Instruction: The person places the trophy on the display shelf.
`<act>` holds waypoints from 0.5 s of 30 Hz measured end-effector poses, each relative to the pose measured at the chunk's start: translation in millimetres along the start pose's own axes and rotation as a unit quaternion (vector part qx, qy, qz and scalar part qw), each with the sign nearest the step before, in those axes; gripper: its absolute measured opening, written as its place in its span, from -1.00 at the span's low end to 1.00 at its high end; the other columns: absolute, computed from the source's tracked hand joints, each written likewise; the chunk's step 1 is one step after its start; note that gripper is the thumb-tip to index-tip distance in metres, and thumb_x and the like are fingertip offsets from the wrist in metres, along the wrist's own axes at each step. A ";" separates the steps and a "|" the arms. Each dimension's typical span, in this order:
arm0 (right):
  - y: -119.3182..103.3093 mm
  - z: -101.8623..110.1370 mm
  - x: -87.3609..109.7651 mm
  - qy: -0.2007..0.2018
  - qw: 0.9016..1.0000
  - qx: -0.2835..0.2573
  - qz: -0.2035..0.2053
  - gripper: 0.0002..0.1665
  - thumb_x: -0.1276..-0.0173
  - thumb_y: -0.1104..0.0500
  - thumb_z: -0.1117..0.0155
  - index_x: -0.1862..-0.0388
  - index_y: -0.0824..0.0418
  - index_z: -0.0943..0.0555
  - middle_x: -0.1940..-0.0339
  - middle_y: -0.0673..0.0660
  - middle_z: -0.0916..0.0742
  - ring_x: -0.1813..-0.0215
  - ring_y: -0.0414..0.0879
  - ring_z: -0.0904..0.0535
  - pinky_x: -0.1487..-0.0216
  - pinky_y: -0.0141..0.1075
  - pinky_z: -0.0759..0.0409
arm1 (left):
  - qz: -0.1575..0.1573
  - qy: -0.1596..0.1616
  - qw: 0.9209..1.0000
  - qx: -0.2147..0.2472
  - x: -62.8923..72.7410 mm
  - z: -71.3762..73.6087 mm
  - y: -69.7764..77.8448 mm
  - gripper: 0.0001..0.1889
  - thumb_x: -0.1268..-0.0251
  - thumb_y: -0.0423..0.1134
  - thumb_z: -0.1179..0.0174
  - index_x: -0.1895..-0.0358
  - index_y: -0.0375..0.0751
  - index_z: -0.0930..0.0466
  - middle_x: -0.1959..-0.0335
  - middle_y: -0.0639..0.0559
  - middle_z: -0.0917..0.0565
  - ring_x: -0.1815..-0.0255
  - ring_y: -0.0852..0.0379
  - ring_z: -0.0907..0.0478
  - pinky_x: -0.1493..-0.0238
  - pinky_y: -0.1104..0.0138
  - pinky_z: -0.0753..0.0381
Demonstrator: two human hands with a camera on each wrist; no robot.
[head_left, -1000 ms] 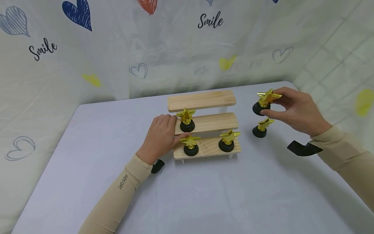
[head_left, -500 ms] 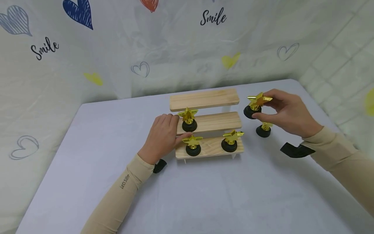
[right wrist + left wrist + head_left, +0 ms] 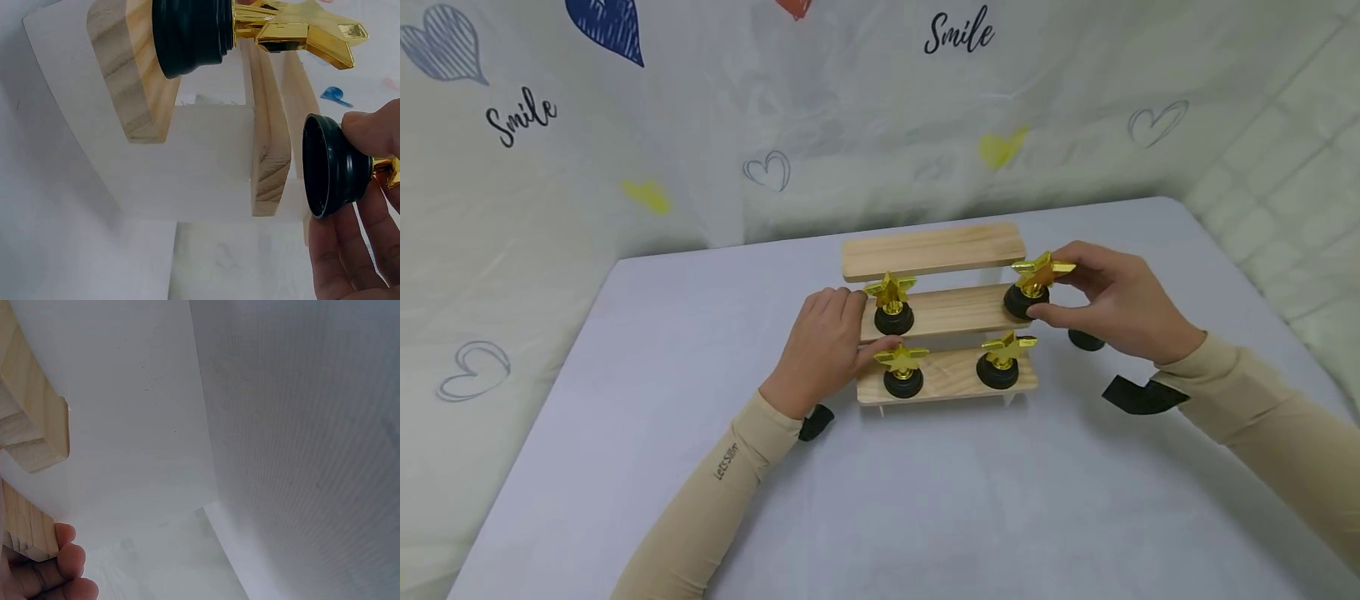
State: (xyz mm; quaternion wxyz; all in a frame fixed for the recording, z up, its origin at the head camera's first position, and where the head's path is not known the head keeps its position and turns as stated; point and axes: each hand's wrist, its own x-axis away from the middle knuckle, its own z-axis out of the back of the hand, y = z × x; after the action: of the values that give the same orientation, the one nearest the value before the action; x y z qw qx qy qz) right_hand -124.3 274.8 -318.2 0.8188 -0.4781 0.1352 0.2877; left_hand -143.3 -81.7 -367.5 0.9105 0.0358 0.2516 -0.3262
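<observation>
My right hand (image 3: 1127, 300) pinches a gold star trophy (image 3: 1036, 279) by its black base, at the right end of the middle tier of a three-tier wooden stand (image 3: 947, 310). In the right wrist view the hollow underside of that trophy's base (image 3: 331, 165) shows, a gap apart from the shelf board. My left hand (image 3: 820, 350) grips the stand's left end, its fingertips (image 3: 72, 559) curled round the end of a board. Beside it, one trophy (image 3: 892, 304) stands on the middle tier's left. Two more, a left one (image 3: 902, 371) and a right one (image 3: 1002, 360), stand on the bottom tier.
Another trophy's black base (image 3: 1086, 339) stands on the white table (image 3: 955, 500) right of the stand, mostly hidden behind my right hand. The top tier board (image 3: 932, 250) rises at the back. Behind the table hangs a pale printed backdrop (image 3: 865, 100).
My right hand has carried its trophy leftward and slightly down, from above the table to the middle tier's right end. My left hand keeps its grip on the stand. The head view shifts slightly.
</observation>
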 end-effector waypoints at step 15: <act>9.0 -17.3 -2.7 -0.015 0.998 -0.061 0.005 -0.47 0.04 0.67 -0.52 0.07 0.42 -0.63 0.16 -0.09 -0.74 0.11 -0.31 -0.68 -0.14 -0.54 -0.64 | 0.004 0.000 1.000 -0.006 -0.6 -0.6 0.4 -0.31 -0.35 0.39 -0.20 0.13 -0.30 -0.46 0.41 -0.06 -0.47 0.40 0.00 -0.35 0.20 0.20 -0.45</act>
State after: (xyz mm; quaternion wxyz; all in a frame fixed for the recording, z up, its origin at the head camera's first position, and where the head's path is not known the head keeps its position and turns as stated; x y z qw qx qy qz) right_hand -130.9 262.5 -331.9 0.7888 -0.5220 0.1074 0.3063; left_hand -143.7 -81.0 -367.7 0.9119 0.0313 0.2531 -0.3215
